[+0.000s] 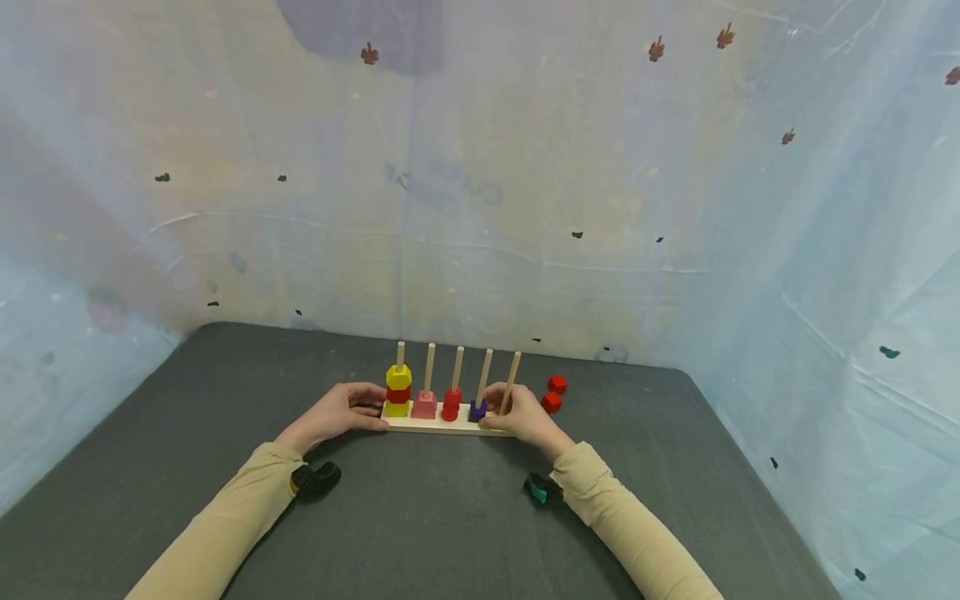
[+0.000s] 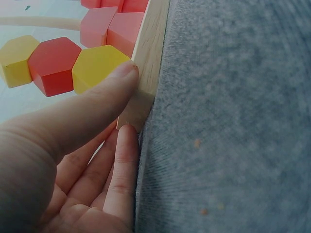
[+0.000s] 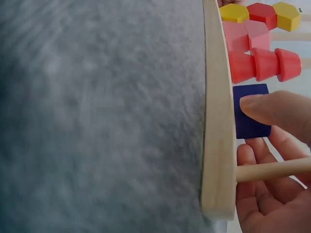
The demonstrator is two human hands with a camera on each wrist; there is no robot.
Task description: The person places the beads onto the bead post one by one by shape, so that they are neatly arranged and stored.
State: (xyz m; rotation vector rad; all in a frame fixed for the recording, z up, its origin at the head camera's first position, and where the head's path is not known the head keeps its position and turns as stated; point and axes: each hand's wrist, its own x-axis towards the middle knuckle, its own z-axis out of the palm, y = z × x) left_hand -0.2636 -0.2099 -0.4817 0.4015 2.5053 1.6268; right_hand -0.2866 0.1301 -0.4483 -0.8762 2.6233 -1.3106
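Observation:
A wooden peg stacker (image 1: 442, 427) with several upright pegs stands on the dark table. Its left end is gripped by my left hand (image 1: 345, 414), thumb (image 2: 104, 97) along the top edge and fingers at the end. Yellow and red hexagonal blocks (image 2: 55, 67) are stacked on the leftmost peg. Beside them come pink blocks (image 1: 424, 406), then red cup-shaped pieces (image 3: 266, 64). My right hand (image 1: 531, 417) pinches the dark blue block (image 3: 251, 127) low on its peg, thumb in front and fingers behind. The rightmost peg (image 3: 272, 170) is bare and passes in front of that hand's fingers.
Two loose red blocks (image 1: 552, 403) lie on the table (image 1: 420, 517) just right of the stacker. A pale plastic sheet (image 1: 480, 183) hangs behind and at the sides of the table. Dark wrist devices (image 1: 317, 481) are strapped at both sleeves.

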